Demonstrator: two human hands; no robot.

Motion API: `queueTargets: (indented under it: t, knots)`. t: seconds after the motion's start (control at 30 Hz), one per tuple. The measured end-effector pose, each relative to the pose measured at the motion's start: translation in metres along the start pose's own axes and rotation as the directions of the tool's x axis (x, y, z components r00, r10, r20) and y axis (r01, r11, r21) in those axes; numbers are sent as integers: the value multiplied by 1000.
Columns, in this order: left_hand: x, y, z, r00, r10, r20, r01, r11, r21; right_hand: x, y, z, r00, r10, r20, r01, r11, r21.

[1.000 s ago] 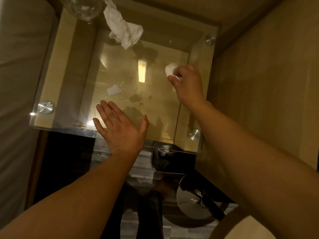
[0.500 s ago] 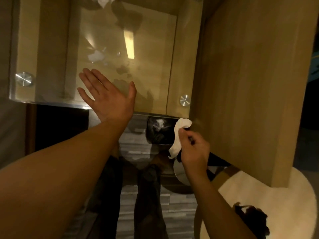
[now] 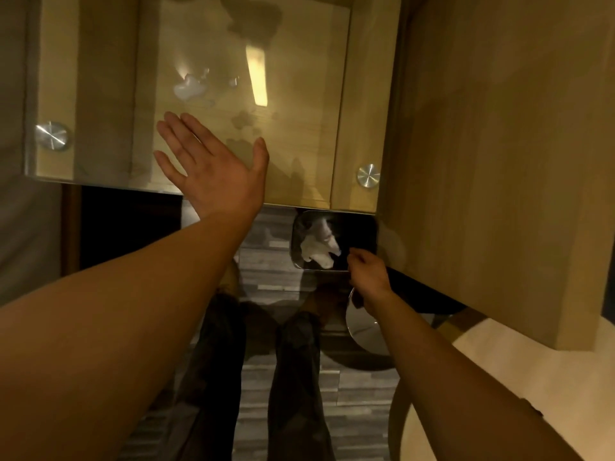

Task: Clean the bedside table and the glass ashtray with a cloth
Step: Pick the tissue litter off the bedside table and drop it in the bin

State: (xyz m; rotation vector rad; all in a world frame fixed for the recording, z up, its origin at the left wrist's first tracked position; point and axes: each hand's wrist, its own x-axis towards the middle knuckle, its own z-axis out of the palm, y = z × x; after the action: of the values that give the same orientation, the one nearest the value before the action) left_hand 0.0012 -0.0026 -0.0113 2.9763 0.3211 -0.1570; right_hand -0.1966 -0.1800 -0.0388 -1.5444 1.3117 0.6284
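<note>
Head view, left hand (image 3: pixel 218 171) flat with fingers spread on glass-topped bedside table (image 3: pixel 100 94), right hand (image 3: pixel 367 277) empty, fingers loosely curled, at rim of dark bin (image 3: pixel 299 234) below, crumpled white cloth (image 3: pixel 317 249) lying inside bin.

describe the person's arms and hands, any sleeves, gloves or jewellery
Both forearms are bare for as far as the frame shows them; no sleeve or cuff is visible. The left hand and the right hand wear no gloves. No watch, bracelet or ring can be made out on either wrist or on the visible fingers, though the dim light and blur could hide something small.
</note>
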Motion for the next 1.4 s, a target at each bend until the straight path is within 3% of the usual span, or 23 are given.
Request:
queueTargets:
  t: [0.17,0.3,0.43,0.57,0.73,0.9,1.0,1.2,1.4]
  knots:
    - [0,0,-3,1000,7,16,-6,1000,-24,-52,-44,-21,938,-347,21,347,938,-9]
    - [0,-2,-2,999,18,34,-16,999,-44,-91,-121,-24,792,-610,6,610,792,2]
    - [0,-3,-1,999,26,27,-25,999,-30,-78,-220,-5,628,-777,-54,773,630,-72]
    - [1,-3,4,1000,29,-12,-29,999,-39,-32,-313,26,517,-856,-33,837,513,-193]
    - [1,-4,7,999,37,-17,-37,999,-15,13,-393,64,418,-871,258,858,285,-428]
    - [1,-4,8,999,38,-26,-39,999,-16,34,-427,99,381,-797,469,870,136,-475]
    - [0,-3,8,999,38,-13,-38,999,-4,42,-430,107,348,-798,492,857,58,-513]
    - [0,-2,8,999,31,-10,-31,1000,2,39,-411,94,370,-835,406,848,125,-515]
    - [-1,-2,4,1000,19,18,-19,1000,-15,13,-348,47,500,-857,122,836,441,-328]
